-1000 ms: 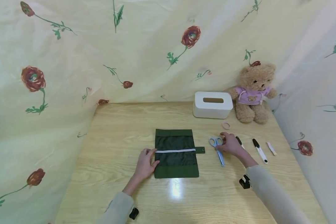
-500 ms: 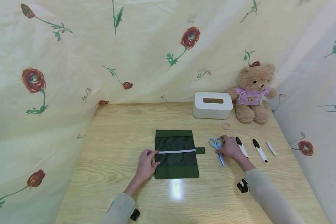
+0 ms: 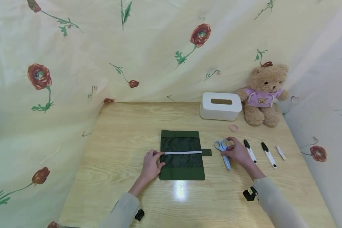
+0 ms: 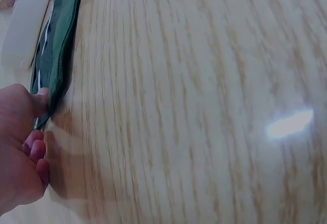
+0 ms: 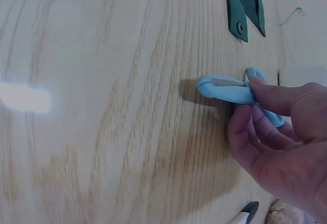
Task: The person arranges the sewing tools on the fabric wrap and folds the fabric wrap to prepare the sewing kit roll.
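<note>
A dark green fabric roll-up pouch (image 3: 182, 161) lies spread flat, a white elastic band across its middle and a snap tab (image 3: 206, 152) on its right side. My left hand (image 3: 150, 165) pinches the pouch's left edge; in the left wrist view the thumb lies on top of the cloth. Right of the tab, my right hand (image 3: 238, 152) holds light blue scissors (image 3: 226, 162) near the handle loops. The right wrist view has the scissors (image 5: 227, 92) between thumb and fingers, their covered tip raised off the wood with a shadow below.
Two white pens with black ends, the nearer (image 3: 250, 152) and the farther (image 3: 269, 155), lie right of my right hand. Beyond them is a small pink-and-white stick (image 3: 281, 153). A pink ring (image 3: 234, 128), white tissue box (image 3: 220, 110) and teddy bear (image 3: 263, 95) stand behind.
My right hand has closed its grip on the scissors, with thumb and fingers now around them. The left hand stays at the pouch edge. The head view has shifted slightly.
</note>
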A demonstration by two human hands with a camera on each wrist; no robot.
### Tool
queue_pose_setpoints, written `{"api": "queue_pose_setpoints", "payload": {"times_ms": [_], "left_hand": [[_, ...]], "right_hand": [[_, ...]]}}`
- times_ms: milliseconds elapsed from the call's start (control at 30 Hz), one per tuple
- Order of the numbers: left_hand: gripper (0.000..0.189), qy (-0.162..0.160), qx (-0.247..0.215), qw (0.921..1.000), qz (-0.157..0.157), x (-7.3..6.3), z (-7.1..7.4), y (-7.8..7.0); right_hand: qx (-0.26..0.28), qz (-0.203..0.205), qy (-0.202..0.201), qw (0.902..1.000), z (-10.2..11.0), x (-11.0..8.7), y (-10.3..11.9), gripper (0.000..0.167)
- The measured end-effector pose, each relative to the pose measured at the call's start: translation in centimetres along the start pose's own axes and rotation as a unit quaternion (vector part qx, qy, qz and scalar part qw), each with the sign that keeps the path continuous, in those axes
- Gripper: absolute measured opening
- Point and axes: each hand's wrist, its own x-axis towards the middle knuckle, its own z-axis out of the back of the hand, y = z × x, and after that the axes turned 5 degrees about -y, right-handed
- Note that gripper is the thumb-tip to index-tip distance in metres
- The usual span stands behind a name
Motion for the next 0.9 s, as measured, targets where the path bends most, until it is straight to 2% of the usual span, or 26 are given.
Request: {"api": "queue_pose_setpoints", "payload": {"times_ms": [100, 233, 333, 467, 733, 900], "left_hand": [[0.051, 0.011, 0.008, 0.9999, 0.010, 0.2, 0.0, 0.0], [0.055, 0.033, 0.005, 0.9989, 0.032, 0.7, 0.2, 0.0], [0.055, 0.048, 0.002, 0.9979, 0.043, 0.9, 0.3, 0.0], [0.052, 0.048, 0.002, 0.9979, 0.044, 1.0, 0.4, -0.1], [0.050, 0.048, -0.007, 0.9971, 0.058, 0.8, 0.1, -0.1], [0.050, 0.029, -0.014, 0.9981, 0.052, 0.7, 0.1, 0.2]], "right_hand": [[0.088, -0.007, 0.008, 0.9961, -0.3, 0.3, 0.1, 0.074], [0.204, -0.006, 0.014, 0.9788, -1.5, 1.2, 0.9, 0.074], [0.245, -0.007, 0.016, 0.9693, -3.0, 2.2, 2.1, 0.073], [0.266, -0.003, 0.022, 0.9637, -5.5, 3.7, 4.3, 0.071], [0.268, 0.049, 0.029, 0.9616, -11.2, 6.3, 8.2, 0.068], [0.264, 0.059, 0.025, 0.9625, -13.6, 7.4, 10.5, 0.067]]}}
